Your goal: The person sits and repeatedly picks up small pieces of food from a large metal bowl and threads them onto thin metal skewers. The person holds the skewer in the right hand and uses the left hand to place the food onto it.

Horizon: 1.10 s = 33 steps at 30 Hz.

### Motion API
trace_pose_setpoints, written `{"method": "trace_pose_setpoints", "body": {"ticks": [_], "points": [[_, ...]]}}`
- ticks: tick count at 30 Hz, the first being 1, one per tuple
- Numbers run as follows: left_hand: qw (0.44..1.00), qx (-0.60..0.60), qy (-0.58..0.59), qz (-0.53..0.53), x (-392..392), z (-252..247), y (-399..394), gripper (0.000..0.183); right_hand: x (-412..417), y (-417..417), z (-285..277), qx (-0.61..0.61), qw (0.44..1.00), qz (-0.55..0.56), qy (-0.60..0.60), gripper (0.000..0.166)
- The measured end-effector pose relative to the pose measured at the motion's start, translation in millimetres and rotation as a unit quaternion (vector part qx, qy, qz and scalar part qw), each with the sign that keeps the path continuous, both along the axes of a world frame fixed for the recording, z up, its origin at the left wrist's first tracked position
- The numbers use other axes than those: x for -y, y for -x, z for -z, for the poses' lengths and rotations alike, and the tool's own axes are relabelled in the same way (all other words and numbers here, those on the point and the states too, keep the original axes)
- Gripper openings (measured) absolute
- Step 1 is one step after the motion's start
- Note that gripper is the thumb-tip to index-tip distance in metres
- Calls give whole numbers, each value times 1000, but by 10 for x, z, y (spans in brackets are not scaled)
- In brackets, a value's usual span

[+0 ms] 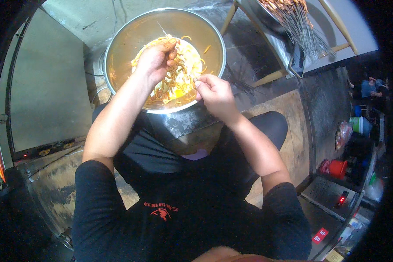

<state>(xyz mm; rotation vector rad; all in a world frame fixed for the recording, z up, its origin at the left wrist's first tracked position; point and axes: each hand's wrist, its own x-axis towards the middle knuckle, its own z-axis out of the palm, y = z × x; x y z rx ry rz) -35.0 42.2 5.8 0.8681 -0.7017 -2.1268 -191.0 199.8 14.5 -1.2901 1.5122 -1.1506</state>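
Note:
A large round stainless steel basin (218, 49) stands before me, with curled yellow-brown food strips (180, 80) in its brightly lit bottom. Over its middle, my left hand (159, 59) is closed around a thin skewer (162, 28), whose tip points up and away from the fingers. Most of the skewer is hidden by that hand. My right hand (216, 93) is at the basin's near right rim, thumb and forefinger pinched together. Something small shows at those fingertips, probably a food strip, though glare blurs it.
Loaded metal skewers (303, 32) lie in a dark pan on a wooden-legged stool (271, 78) at the upper right. Several thin skewers (245, 83) lie on the floor beside the basin. A metal cabinet (49, 82) stands left. A red container (338, 169) is at right; a person (368, 87) sits beyond.

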Motion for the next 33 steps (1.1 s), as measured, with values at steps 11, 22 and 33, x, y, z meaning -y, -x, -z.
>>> {"method": "trace_pose_setpoints", "body": {"ticks": [11, 22, 33], "points": [[996, -7, 74, -48, 120, 0, -152, 20, -21, 125, -24, 121, 989, -46, -68, 21], [987, 106, 99, 74, 211, 8, -223, 19, -77, 201, -141, 90, 991, -27, -94, 18], [392, 685, 521, 326, 733, 1016, 368, 25, -198, 720, 97, 9, 996, 62, -63, 16]]}}
